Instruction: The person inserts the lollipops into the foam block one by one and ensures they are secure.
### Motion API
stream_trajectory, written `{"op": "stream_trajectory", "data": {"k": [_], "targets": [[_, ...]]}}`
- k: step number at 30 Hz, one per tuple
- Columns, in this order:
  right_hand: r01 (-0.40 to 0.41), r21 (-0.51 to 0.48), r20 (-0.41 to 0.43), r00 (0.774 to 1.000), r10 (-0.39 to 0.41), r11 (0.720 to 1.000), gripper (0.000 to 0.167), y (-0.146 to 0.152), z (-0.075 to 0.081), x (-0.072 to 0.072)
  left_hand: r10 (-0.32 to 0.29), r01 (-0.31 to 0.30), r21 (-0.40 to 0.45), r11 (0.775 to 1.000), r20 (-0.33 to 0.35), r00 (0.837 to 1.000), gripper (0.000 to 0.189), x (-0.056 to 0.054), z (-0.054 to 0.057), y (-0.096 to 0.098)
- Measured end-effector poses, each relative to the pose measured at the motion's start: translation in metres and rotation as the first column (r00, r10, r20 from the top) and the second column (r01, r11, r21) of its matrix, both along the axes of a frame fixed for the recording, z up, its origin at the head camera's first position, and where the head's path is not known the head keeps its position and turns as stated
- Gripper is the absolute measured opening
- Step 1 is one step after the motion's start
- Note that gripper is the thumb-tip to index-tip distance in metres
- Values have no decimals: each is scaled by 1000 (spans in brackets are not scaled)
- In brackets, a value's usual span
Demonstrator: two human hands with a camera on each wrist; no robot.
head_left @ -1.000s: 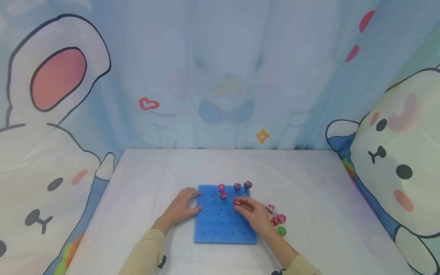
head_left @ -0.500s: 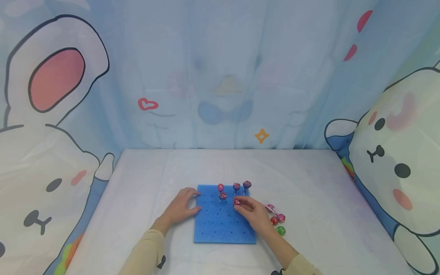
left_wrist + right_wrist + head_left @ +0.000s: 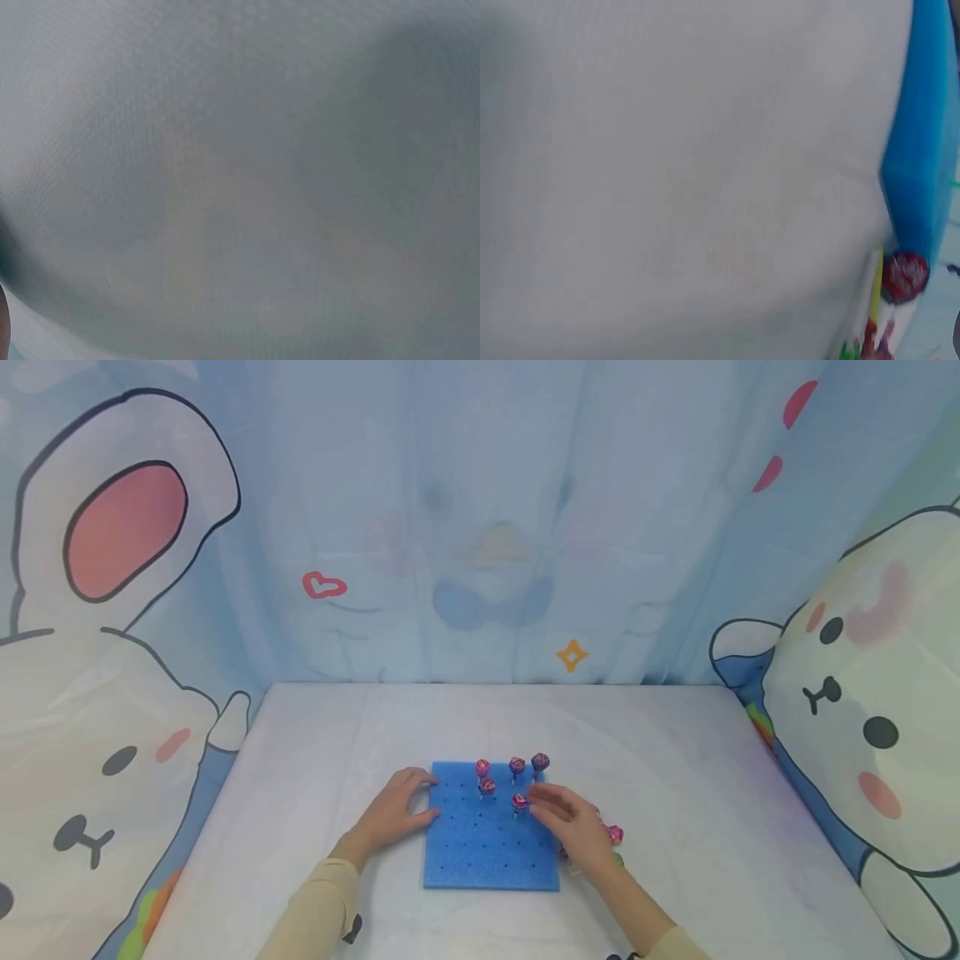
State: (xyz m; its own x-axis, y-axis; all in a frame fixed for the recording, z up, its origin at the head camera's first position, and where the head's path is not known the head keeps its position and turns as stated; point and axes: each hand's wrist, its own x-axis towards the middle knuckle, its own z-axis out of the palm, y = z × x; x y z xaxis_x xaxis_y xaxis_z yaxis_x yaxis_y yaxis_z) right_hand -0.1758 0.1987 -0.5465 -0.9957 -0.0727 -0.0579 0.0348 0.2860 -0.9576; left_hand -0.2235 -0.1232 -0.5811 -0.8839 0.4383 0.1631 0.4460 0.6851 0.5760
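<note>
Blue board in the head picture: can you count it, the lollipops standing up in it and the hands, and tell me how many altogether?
Blue board: 1
Standing lollipops: 5
Hands (left hand, right hand): 2
Total: 8
The loose lollipops aren't counted; the right hand partly hides them.

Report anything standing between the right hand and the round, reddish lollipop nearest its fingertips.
Nothing visible stands between the bare right hand and the round, reddish lollipop on the flat blue foam board; the fingertips are right beside it, though whether they touch is unclear.
</note>
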Motion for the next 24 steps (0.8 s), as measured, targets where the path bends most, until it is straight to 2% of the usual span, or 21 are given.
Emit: {"op": "stream_trajectory", "data": {"k": [7, 14, 17, 20, 24], "targets": [[105, 43, -57, 993, -102, 994, 44, 39, 19, -3, -8, 8, 4, 1000, -10, 1000, 44, -1, 0, 0], [200, 121, -116, 976, -186, 972, 44, 82, 14, -6, -12, 12, 1, 1000, 7, 1000, 45, -1, 2, 0], [215, 180, -108, 974, -198, 960, 43, 92, 10, -7, -13, 13, 11, 1000, 1, 1000, 44, -1, 2, 0], [224, 281, -81, 974, -210, 933, 41, 95, 6, -6, -9, 9, 2, 1000, -6, 1000, 45, -1, 0, 0], [182, 403, -15, 981, -192, 897, 42, 96, 0, -4, -4, 4, -8, 1000, -5, 1000, 45, -1, -2, 0]]}}
